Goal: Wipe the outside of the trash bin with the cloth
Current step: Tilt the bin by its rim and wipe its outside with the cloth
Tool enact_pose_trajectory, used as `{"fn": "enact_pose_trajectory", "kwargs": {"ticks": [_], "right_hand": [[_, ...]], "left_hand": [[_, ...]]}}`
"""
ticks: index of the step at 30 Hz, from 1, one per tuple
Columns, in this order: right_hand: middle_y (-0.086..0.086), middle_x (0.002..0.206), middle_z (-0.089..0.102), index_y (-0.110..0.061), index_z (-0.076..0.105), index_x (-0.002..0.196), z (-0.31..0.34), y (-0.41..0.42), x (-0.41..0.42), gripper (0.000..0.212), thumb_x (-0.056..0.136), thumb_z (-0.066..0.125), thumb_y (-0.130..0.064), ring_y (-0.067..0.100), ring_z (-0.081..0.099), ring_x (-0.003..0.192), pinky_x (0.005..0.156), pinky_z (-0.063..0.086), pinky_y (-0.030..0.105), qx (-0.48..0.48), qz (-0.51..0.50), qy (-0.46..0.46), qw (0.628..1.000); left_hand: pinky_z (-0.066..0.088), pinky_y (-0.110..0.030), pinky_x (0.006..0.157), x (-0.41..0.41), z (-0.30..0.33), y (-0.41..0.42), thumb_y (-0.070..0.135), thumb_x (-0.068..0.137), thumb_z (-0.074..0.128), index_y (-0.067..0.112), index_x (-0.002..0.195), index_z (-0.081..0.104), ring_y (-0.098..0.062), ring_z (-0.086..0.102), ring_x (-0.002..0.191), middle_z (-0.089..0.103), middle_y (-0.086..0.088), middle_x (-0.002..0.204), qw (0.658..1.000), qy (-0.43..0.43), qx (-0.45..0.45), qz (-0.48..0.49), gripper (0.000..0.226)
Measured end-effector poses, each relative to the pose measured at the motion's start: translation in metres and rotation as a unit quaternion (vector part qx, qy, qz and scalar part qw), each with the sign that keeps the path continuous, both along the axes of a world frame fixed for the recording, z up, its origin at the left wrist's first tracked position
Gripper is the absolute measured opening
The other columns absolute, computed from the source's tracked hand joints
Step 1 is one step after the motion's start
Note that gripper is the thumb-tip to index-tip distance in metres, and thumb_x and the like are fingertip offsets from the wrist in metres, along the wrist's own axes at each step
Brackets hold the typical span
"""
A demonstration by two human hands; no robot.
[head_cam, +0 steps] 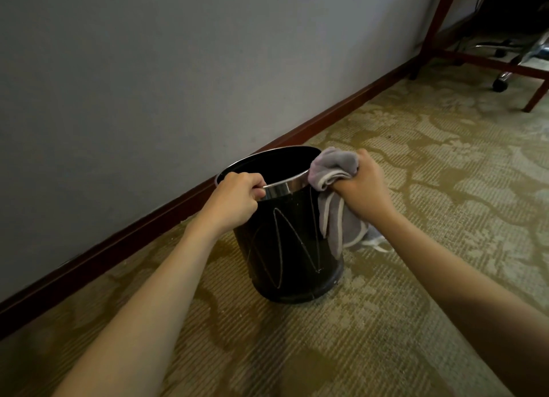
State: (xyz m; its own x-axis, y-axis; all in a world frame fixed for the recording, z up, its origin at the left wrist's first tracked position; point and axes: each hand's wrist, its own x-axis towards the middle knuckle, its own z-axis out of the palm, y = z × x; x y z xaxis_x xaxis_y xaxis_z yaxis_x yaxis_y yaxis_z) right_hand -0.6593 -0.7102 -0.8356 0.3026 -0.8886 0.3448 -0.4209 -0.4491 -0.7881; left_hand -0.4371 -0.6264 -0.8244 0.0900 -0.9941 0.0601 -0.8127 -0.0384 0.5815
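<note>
The trash bin (285,248) stood on the patterned carpet (416,277) close to the wall (148,69), tipped slightly toward the skirting board (178,200), black-sided with a shiny metal band at the rim. To wipe it well, the steadying grip probably had to stay firm while the cloth was pressed flat against the side and drawn downward in overlapping strokes, with the bin turned bit by bit so the wall-facing part was not missed; a bunched cloth would likely cover little surface.

The bin sat between both hands. The left hand (237,196) was curled over the near left part of the rim, fingers hooked inside, holding it. The right hand (361,182) was closed in a fist around the grey cloth (335,188), at the right side of the rim. The cloth touched the rim there, and its loose end hung down against the bin's right flank.
</note>
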Motion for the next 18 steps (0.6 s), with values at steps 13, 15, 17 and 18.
{"fn": "enact_pose_trajectory", "kwargs": {"ticks": [13,15,17,18], "right_hand": [[0.005,0.106,0.049,-0.012,0.054,0.104,-0.099,0.037,-0.036,0.023,0.084,0.057,-0.023,0.026,0.056,0.1,0.07,0.045,0.036,0.034,0.011,0.459,0.888],[0.004,0.102,0.048,-0.011,0.056,0.101,-0.086,0.032,-0.032,0.023,0.083,0.06,-0.025,0.026,0.056,0.095,0.067,0.044,0.034,0.007,-0.006,0.438,0.899],[0.0,0.095,0.045,-0.012,0.057,0.098,-0.062,0.024,-0.022,0.021,0.082,0.063,-0.025,0.022,0.053,0.085,0.059,0.038,0.026,-0.035,-0.028,0.361,0.932],[-0.002,0.092,0.043,-0.013,0.057,0.095,-0.046,0.021,-0.013,0.02,0.081,0.065,-0.024,0.018,0.048,0.08,0.055,0.032,0.022,-0.053,-0.039,0.309,0.949]], "left_hand": [[0.034,-0.026,0.051,0.009,-0.003,-0.007,0.012,0.094,0.053,0.03,0.072,0.057,-0.014,0.052,0.061,0.058,0.001,0.072,0.999,0.026,-0.006,0.027,0.029],[0.032,-0.025,0.051,0.007,-0.002,-0.008,0.012,0.094,0.053,0.03,0.071,0.055,-0.011,0.051,0.061,0.057,0.002,0.071,0.999,0.027,-0.008,0.026,0.03],[0.032,-0.026,0.052,0.007,-0.001,-0.011,0.012,0.094,0.052,0.03,0.071,0.055,-0.012,0.052,0.063,0.058,0.002,0.072,0.999,0.026,-0.012,0.027,0.03],[0.033,-0.026,0.052,0.007,0.0,-0.012,0.012,0.095,0.052,0.03,0.071,0.055,-0.013,0.053,0.064,0.058,0.001,0.072,0.999,0.026,-0.013,0.026,0.03]]}}
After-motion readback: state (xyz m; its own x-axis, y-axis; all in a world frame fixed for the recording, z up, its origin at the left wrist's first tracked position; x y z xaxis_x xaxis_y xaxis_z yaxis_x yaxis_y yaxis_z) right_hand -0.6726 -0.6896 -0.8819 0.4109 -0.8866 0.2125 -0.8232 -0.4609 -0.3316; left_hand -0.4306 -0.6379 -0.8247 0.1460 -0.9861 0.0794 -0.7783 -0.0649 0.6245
